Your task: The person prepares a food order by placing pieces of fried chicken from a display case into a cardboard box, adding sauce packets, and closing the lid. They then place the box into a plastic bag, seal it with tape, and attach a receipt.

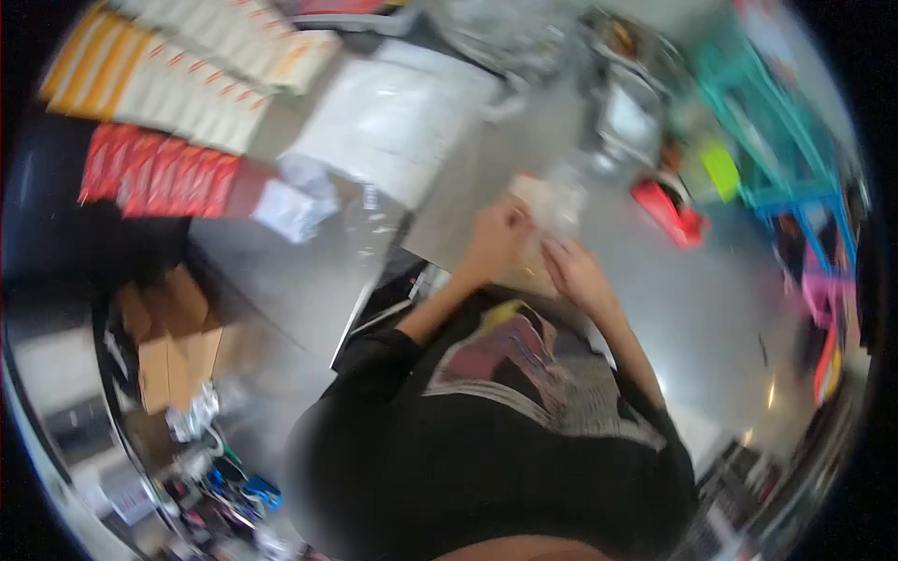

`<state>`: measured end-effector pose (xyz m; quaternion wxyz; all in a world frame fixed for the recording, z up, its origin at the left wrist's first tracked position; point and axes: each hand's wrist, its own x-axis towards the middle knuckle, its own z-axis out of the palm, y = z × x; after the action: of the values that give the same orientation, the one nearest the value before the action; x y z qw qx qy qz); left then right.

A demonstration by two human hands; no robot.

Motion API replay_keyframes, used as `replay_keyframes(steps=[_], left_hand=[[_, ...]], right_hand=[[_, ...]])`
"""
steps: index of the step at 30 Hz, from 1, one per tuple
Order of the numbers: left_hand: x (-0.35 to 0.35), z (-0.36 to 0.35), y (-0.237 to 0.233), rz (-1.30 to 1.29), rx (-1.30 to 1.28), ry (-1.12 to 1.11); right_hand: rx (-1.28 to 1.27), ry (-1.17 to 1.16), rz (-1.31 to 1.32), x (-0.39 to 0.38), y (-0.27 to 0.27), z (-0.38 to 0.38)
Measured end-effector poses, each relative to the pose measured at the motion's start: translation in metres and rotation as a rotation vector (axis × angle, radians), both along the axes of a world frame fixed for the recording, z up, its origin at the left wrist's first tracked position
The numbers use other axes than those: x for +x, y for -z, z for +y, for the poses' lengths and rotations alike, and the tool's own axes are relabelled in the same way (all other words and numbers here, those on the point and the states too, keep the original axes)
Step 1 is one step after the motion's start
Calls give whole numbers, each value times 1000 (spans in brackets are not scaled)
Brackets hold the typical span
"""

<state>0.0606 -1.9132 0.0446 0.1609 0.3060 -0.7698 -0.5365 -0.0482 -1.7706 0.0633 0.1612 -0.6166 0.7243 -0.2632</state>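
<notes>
Over the metal table, both hands are close together on a small clear plastic bag, which is blurred by motion. Its left part looks pale, with a touch of orange at the top; the contents cannot be made out. My left hand is closed, pinching the bag's left side with thumb and fingers. Lower and to the right, my right hand has its fingers bent together at the bag's bottom edge. Beneath the hands lies a greyish-brown flat sheet.
White plastic packages lie left of the hands, beyond them rows of red packets and yellow-and-white packets. On the right are a metal container, a red tool-like object and teal baskets. A cardboard box stands lower left.
</notes>
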Motion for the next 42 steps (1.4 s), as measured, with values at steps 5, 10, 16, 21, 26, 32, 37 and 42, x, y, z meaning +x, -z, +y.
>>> replay_keyframes(steps=[5,10,16,21,26,32,37,42], left_hand=[[4,10,-15,287,-287,51],[-3,-7,9,172,-137,47],[16,2,7,236,129,-12],[18,16,22,316,147,-191],[15,18,32,539,433,-263],[20,12,29,461,376,-162],[20,11,29,490,397,-205],[15,7,51,435,-21,-213]], right_hand=[[41,-181,-80,-23,17,-15],[37,-305,-255,-23,-22,-52],[228,-61,-635,-34,-20,-68],[185,-113,-517,-37,-12,-65],[175,-243,-458,-45,-6,-65],[212,-204,-528,-47,-3,-63],[243,-194,-448,-47,-7,-62],[210,-288,-581,-56,8,-61]])
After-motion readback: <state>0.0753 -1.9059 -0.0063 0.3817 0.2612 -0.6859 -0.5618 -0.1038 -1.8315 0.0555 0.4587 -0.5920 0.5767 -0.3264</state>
